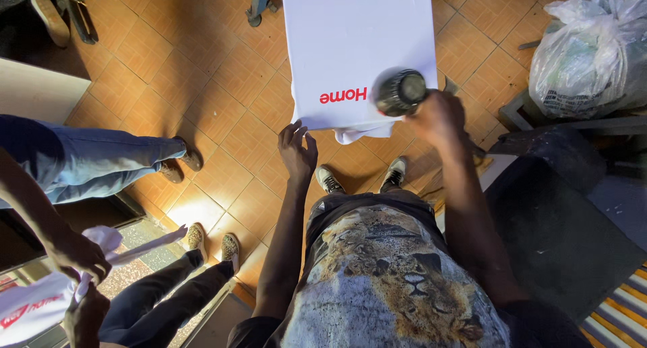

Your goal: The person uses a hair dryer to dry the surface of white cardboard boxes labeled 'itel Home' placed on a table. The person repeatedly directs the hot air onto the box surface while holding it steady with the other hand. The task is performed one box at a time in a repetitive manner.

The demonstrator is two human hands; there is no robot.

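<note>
White shirt (357, 44) at 12 o'clock, laid flat on narrow board, red print near lower hem. Left hand (298, 152) spread, fingertips on hem at 7 o'clock of shirt. Right hand (438, 119) clenched round dark cylindrical tool (400, 92), over shirt's lower right corner. Judgement: pin hem taut, keep tool level, fabric unwrinkled. Bulging clear plastic bag (593, 44) at 2 o'clock. Another person's hands (81, 253) at 8 o'clock hold white cloth (40, 301), red-marked.

One head-worn view looks steeply down from close above the wearer's torso, facing the tiled floor (222, 105); board (357, 44) far, co-workers left.
</note>
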